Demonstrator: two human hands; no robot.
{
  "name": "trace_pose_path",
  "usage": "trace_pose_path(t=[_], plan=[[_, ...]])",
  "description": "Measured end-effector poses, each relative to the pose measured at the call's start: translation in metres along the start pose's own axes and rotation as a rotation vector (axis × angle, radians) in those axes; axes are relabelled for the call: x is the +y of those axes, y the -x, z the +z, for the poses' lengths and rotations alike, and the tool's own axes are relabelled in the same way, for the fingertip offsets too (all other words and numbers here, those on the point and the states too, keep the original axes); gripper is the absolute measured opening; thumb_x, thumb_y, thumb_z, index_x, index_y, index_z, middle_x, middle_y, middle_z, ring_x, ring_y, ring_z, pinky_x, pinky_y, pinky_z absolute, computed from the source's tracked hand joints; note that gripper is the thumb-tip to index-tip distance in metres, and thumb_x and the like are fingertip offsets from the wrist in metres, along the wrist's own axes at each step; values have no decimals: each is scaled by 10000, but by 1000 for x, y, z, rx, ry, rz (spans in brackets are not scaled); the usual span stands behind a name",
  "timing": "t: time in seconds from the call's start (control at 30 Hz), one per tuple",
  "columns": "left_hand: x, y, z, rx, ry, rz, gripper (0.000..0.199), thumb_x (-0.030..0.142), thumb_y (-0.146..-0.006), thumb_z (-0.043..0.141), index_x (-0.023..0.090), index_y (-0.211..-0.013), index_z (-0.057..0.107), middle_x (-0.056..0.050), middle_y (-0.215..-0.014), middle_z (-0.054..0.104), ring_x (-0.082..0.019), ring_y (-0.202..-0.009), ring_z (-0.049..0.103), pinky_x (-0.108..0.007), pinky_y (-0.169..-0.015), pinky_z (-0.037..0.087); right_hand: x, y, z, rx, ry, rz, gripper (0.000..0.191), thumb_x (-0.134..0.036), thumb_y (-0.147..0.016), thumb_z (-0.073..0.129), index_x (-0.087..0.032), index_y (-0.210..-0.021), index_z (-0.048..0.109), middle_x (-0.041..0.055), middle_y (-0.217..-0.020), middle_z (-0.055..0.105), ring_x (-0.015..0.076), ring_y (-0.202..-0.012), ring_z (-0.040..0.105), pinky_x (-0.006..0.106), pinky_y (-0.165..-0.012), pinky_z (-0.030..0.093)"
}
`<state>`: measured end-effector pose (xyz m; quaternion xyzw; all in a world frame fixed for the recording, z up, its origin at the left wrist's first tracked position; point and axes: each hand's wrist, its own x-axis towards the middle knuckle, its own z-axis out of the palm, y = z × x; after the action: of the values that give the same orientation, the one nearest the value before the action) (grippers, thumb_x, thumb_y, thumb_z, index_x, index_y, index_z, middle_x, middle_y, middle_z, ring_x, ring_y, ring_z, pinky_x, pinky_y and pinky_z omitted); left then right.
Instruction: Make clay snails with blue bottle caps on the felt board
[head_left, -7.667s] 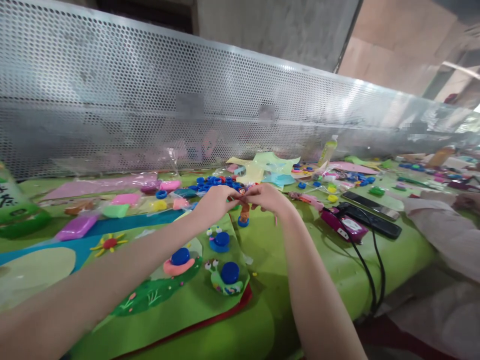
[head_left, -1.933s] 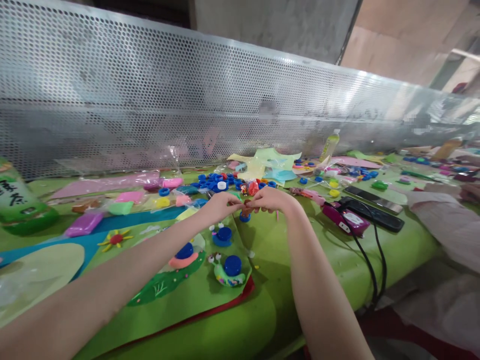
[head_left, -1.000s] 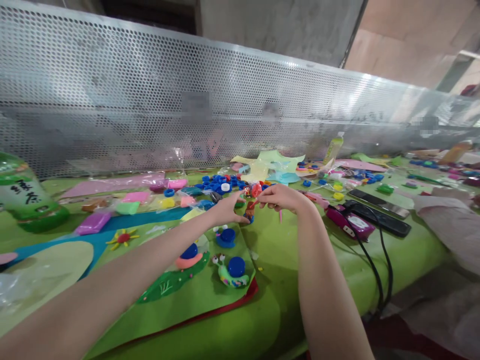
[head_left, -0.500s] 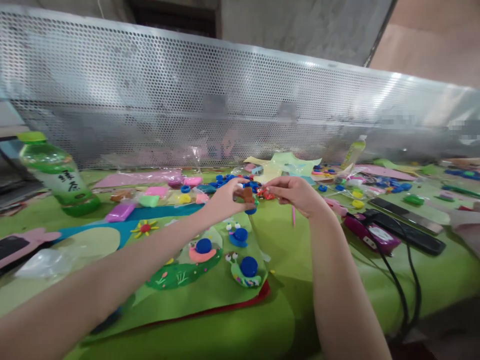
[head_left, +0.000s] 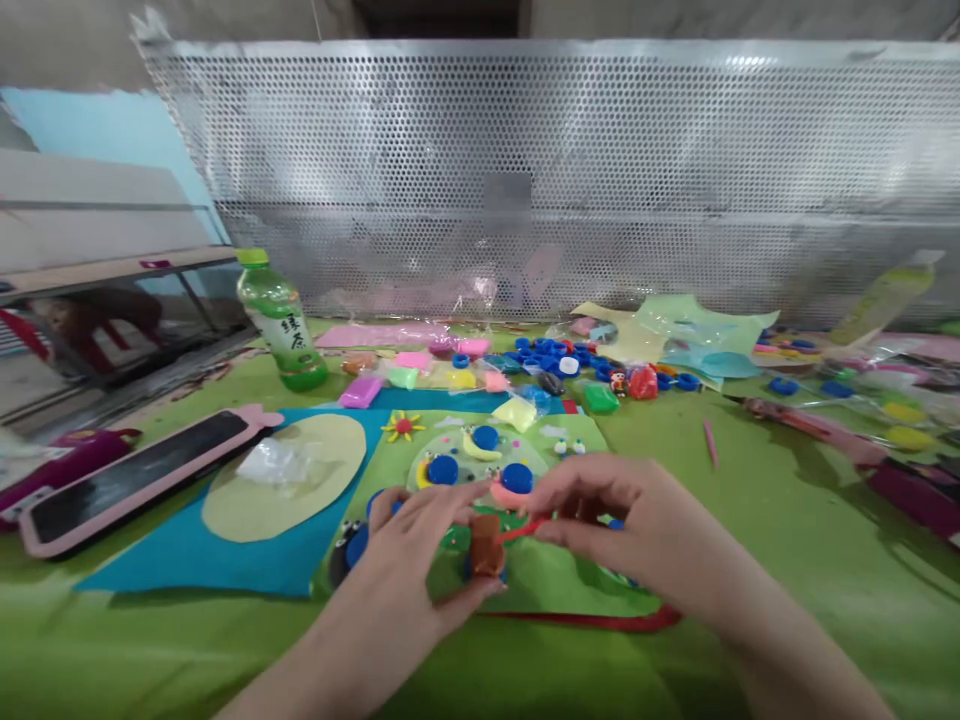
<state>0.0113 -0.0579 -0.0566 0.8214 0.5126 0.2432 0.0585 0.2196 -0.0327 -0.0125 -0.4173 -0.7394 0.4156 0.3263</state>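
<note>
My left hand (head_left: pixel 409 565) has its thumb and fingers curved around a brown clay piece (head_left: pixel 486 548), which seems to have something blue under it. Between the fingertips of my right hand (head_left: pixel 611 505) is a thin red clay strip (head_left: pixel 523 530), its left end at the brown piece. Both hands are over a green craft sheet (head_left: pixel 555 597) with a red edge. On that sheet are blue-shelled clay snails, including a pink one (head_left: pixel 514 482) and a yellow one (head_left: pixel 441 470), plus a yellow clay sun (head_left: pixel 403 426). My hands partly cover other snails.
A green-capped bottle (head_left: pixel 289 335) stands back left, near a pink-framed phone-like object (head_left: pixel 142 480). Bagged clay, such as a red packet (head_left: pixel 643 381), and blue rings (head_left: pixel 551 355) lie behind the sheet. A pink stick (head_left: pixel 710 443) is at right; a perforated metal panel (head_left: pixel 412 180) rises behind.
Both hands have come back from the far packets to above the craft sheet. A red strip now shows in my right hand. The view has turned left.
</note>
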Motion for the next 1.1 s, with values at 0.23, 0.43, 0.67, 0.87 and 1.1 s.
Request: trace_pose_path(t=[0.23, 0.43, 0.67, 0.87, 1.1], plan=[[-4, 3, 5, 113, -15, 153, 618, 492, -709, 620, 296, -1232, 355, -54, -1155, 603, -263, -1040, 557, -434, -866, 386, 7, 16, 33, 290, -54, 36, 65, -280, -698, 625, -244, -695, 678, 8, -669, 662, 152, -573, 571, 233, -468, 422], [-5, 5, 1, 308, 3, 235, 146, 377, -792, 572, 310, -922, 566, 13, -982, 657, -233, -1071, 516, -405, -862, 347, 10, 19, 41, 200, -74, 93, 96, -314, -714, 621, -266, -746, 697, 29, -708, 670, 170, -598, 591, 238, -469, 468], [-10, 5, 1, 296, 87, 225, 40, 315, -810, 559, 305, -812, 597, 40, -927, 648, -206, -1046, 491, -365, -837, 356, 24, 19, 51, 299, -62, 125, 56, -267, -686, 637, -266, -713, 686, -7, -611, 623, 115, -487, 486, 195, -425, 408], [-7, 6, 1, 296, 55, 221, 92, 279, -833, 527, 308, -872, 606, 32, -785, 606, -161, -838, 551, -316, -720, 375, 30, 23, 57, 362, -53, 121, 61, -259, -700, 611, -250, -709, 671, 5, -634, 617, 128, -511, 496, 205, -427, 394], [-7, 9, 6, 275, 103, 149, 56, 287, -805, 559, 305, -805, 612, 50, -754, 643, -170, -815, 577, -310, -699, 406, 30, 23, 58, 388, -13, 129, 70, -274, -729, 600, -250, -759, 658, 3, -668, 631, 131, -511, 521, 208, -423, 425]])
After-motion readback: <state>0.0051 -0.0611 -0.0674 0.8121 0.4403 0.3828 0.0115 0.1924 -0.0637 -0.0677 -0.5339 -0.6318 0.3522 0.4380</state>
